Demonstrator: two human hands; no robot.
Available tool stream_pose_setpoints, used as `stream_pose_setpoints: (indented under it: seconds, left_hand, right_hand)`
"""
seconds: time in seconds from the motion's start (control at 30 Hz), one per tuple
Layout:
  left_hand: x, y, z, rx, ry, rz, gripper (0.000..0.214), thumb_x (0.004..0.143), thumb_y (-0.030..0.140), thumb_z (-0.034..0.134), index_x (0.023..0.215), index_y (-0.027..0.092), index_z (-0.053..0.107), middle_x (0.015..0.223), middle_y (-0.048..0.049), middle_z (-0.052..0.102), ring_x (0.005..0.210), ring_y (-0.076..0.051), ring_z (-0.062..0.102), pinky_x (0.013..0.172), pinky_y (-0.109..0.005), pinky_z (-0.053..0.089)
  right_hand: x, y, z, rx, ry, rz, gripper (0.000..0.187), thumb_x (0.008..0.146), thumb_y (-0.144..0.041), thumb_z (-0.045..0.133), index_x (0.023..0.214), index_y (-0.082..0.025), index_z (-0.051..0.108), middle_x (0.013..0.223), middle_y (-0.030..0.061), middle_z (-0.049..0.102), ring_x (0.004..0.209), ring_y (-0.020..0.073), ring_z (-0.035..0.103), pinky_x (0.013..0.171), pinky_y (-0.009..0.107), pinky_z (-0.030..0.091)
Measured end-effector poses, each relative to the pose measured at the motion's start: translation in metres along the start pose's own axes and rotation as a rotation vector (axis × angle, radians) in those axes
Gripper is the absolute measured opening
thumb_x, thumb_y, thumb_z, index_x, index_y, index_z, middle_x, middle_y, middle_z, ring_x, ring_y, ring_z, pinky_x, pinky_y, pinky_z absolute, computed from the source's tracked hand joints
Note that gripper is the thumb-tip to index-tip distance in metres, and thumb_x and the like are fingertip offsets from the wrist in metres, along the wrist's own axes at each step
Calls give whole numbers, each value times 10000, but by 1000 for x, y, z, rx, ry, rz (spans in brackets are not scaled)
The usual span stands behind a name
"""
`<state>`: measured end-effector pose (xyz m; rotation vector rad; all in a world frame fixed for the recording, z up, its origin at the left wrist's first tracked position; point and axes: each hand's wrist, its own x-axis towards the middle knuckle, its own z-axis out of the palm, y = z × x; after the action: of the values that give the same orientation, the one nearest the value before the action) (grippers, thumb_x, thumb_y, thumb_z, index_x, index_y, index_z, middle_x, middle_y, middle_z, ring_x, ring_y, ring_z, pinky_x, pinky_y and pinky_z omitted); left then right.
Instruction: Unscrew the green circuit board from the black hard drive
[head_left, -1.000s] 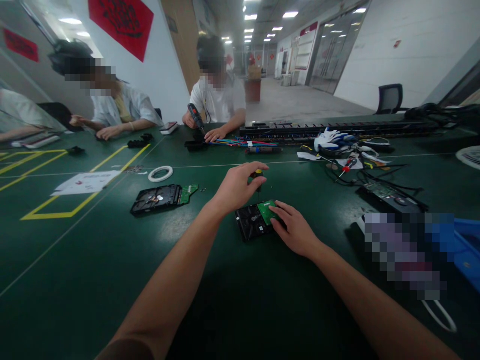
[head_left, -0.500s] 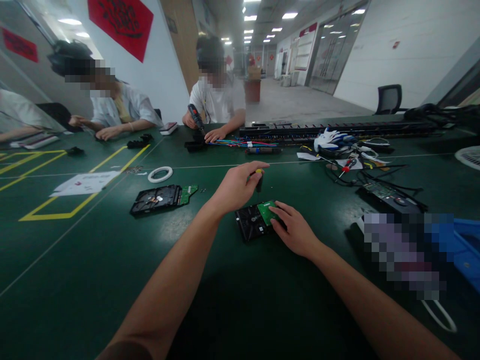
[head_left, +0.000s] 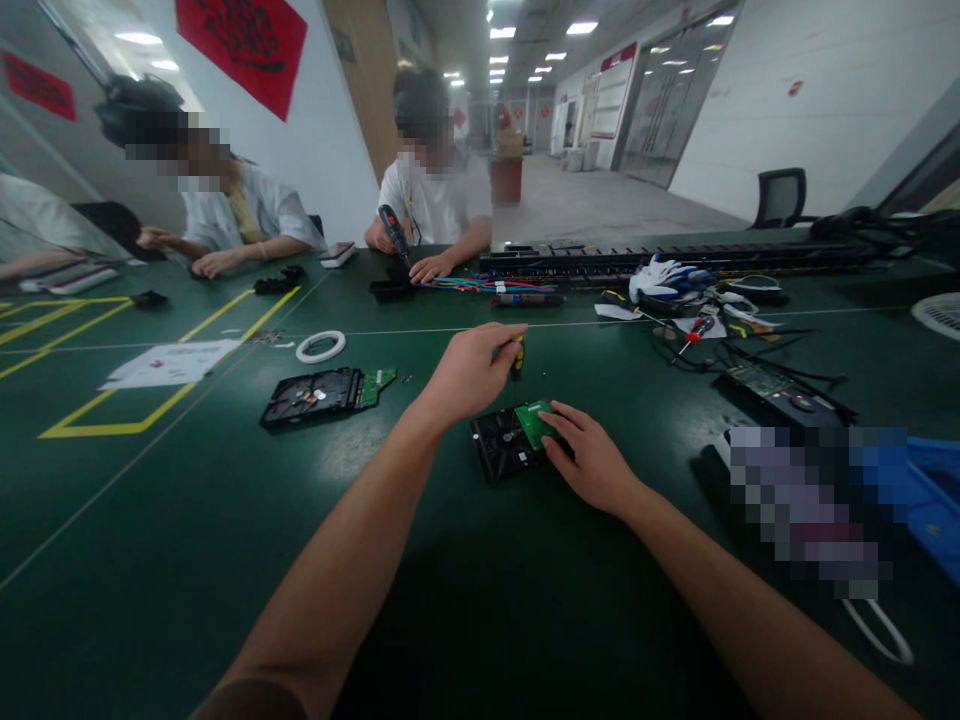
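A black hard drive [head_left: 501, 445] with a green circuit board [head_left: 534, 422] on top lies on the green table in front of me. My left hand [head_left: 469, 373] is closed round a small screwdriver [head_left: 517, 358] with a yellow and black handle, held upright just above the drive's far edge. My right hand [head_left: 592, 460] rests on the drive's right side, fingers bent and pressing on the green board.
A second hard drive [head_left: 322, 393] lies to the left, near a white tape ring [head_left: 321, 347] and a paper sheet [head_left: 169, 363]. Two people sit across the table; one holds an electric screwdriver [head_left: 393, 233]. Cables, gloves and tools [head_left: 697, 300] clutter the right. A blue bin [head_left: 934, 500] stands far right.
My left hand has turned slightly, and the screwdriver handle has shifted a little in my fingers. The right hand and the drive have stayed put.
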<state>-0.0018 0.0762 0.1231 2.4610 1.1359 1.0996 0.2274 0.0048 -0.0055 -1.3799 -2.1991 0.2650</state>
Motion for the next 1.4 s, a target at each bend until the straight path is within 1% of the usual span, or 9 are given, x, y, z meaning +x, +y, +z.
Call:
stream_pose_setpoints:
  seconds: [0.33, 0.43, 0.6, 0.73, 0.83, 1.0, 1.17, 1.33, 1.4]
  left_hand:
    - [-1, 0, 0, 8, 19, -29, 220, 1003, 255, 649, 1178, 229, 779, 1012, -65, 734, 891, -190, 686, 854, -341, 556]
    - [-1, 1, 0, -5, -1, -27, 256, 1008, 266, 634, 1223, 216, 764, 1110, -84, 752, 965, -206, 704, 893, -359, 570]
    - [-1, 3, 1, -52, -33, 34, 343, 1029, 162, 532, 1320, 181, 713, 1297, -97, 746, 1193, -228, 691, 1096, -417, 521]
    - [-1, 3, 1, -61, -32, 35, 331, 1024, 166, 563, 1318, 207, 709, 1272, -79, 753, 1137, -219, 701, 1058, -402, 536]
    - [-2, 2, 1, -45, -23, 38, 317, 1027, 190, 588, 1320, 220, 707, 1163, -75, 754, 1014, -203, 697, 964, -377, 553]
    - [-2, 3, 2, -36, -45, 18, 224, 1020, 280, 646, 1206, 224, 756, 1052, -63, 736, 892, -175, 680, 864, -330, 555]
    - [-2, 6, 1, -59, -46, 28, 243, 1029, 265, 608, 1214, 209, 755, 1131, -72, 759, 965, -189, 700, 871, -331, 566]
    - [-2, 8, 0, -78, -39, 17, 286, 1021, 198, 556, 1226, 209, 755, 1253, -72, 767, 1150, -226, 707, 991, -381, 565]
    - [-2, 8, 0, -84, -37, 9, 292, 1024, 209, 552, 1238, 215, 751, 1238, -66, 776, 1121, -225, 719, 987, -387, 569]
  right_hand:
    - [0, 1, 1, 4, 4, -4, 452, 1069, -419, 496, 1465, -235, 610, 1581, 141, 541, 1463, 332, 507, 1201, 617, 421]
    - [0, 0, 0, 11, 13, -9, 452, 1064, -415, 502, 1471, -250, 607, 1572, 139, 551, 1454, 339, 518, 1194, 632, 424]
    - [1, -2, -1, 23, 17, -7, 444, 1056, -398, 516, 1462, -248, 618, 1557, 140, 566, 1441, 338, 534, 1195, 614, 431]
    - [1, -2, -1, 21, 12, -5, 449, 1053, -401, 523, 1459, -234, 620, 1560, 153, 560, 1444, 343, 529, 1197, 611, 428]
    - [0, -1, 0, 15, 11, -7, 448, 1061, -407, 512, 1459, -229, 615, 1569, 150, 552, 1455, 338, 517, 1198, 615, 423]
    - [-1, 0, 0, -1, 2, -2, 447, 1063, -415, 514, 1458, -230, 612, 1571, 147, 550, 1459, 341, 512, 1197, 619, 425]
    - [0, -1, -1, 1, 3, -7, 448, 1068, -414, 502, 1463, -230, 606, 1570, 144, 551, 1458, 336, 515, 1198, 611, 430]
    - [1, -3, -2, 21, 14, -7, 441, 1058, -399, 516, 1456, -238, 618, 1559, 149, 562, 1446, 342, 527, 1191, 615, 437]
    - [1, -3, -2, 21, 13, -5, 442, 1057, -401, 517, 1456, -242, 618, 1558, 146, 564, 1446, 345, 526, 1188, 618, 440]
